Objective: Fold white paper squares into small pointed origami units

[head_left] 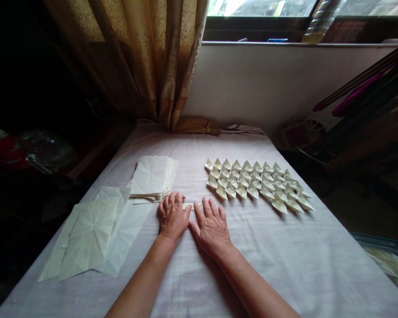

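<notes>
Left hand point(172, 216) palm down, fingers slightly bent, right hand point(213, 227) flatter, fingers spread, both touching folded paper point(187, 206), ungripped

Left hand point(173, 215) and right hand point(212, 227): lay palm down, fingers extended, on one narrow folded paper point(188, 206). Stack of creased sheets point(150, 176): sat just beyond the left hand. Loose creased sheets point(92, 227): overlapped at left. Pointed folded-paper pieces point(243, 181): stood in rows at right. Pale cloth point(272, 274): covered the table. Patterned gold curtain point(135, 53): hung behind, beside a window point(258, 8).
</notes>
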`<act>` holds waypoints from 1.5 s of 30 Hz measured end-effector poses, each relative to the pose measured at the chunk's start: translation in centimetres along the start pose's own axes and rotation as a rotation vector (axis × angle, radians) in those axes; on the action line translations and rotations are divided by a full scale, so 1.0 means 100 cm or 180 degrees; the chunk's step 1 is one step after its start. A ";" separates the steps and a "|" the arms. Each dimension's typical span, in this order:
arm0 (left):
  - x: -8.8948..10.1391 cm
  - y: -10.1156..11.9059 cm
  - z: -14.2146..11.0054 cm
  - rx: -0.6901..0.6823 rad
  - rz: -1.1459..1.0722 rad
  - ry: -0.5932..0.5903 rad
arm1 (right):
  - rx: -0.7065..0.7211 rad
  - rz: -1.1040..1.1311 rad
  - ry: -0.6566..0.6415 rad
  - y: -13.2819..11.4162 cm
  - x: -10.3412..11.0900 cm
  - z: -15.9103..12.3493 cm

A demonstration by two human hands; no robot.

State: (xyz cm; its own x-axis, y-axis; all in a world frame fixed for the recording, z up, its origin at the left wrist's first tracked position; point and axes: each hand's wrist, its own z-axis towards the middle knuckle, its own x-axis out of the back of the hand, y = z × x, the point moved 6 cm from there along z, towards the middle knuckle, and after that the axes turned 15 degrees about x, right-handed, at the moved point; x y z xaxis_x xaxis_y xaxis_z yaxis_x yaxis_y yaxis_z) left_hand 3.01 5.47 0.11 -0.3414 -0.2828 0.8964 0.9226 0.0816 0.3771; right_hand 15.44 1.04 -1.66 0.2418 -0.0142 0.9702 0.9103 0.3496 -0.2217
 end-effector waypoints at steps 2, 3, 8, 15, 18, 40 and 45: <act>0.001 -0.005 0.000 0.0038 0.0008 0.0040 | 0.0012 0.0022 0.0010 0.000 0.001 0.000; 0.002 -0.009 0.000 0.0046 0.0012 0.0054 | 0.0017 0.0033 0.0019 0.000 0.001 0.000; 0.006 -0.023 -0.003 0.0003 0.0001 0.0130 | 0.0050 0.0049 0.0108 0.000 0.003 -0.001; 0.003 -0.014 -0.010 -0.0448 -0.0166 0.0022 | 0.0269 0.0116 0.0539 0.002 0.007 -0.006; 0.006 -0.013 -0.012 -0.0575 -0.0336 -0.0023 | 0.0390 0.0238 0.0905 0.005 0.010 -0.009; 0.013 0.006 -0.028 -0.1620 -0.0772 -0.0684 | 0.0112 0.1375 -0.0246 0.030 0.042 0.012; 0.013 0.010 -0.031 -0.1723 -0.0745 -0.0710 | 0.0122 0.1246 -0.0449 0.030 0.041 0.018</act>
State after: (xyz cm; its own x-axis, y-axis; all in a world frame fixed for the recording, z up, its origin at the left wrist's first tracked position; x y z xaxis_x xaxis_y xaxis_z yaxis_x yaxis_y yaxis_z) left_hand 4.01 2.23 0.92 -0.5208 -0.0237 0.8534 0.7592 -0.4701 0.4502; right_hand 18.57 3.73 1.78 0.5163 0.2541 0.8179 0.7451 0.3376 -0.5752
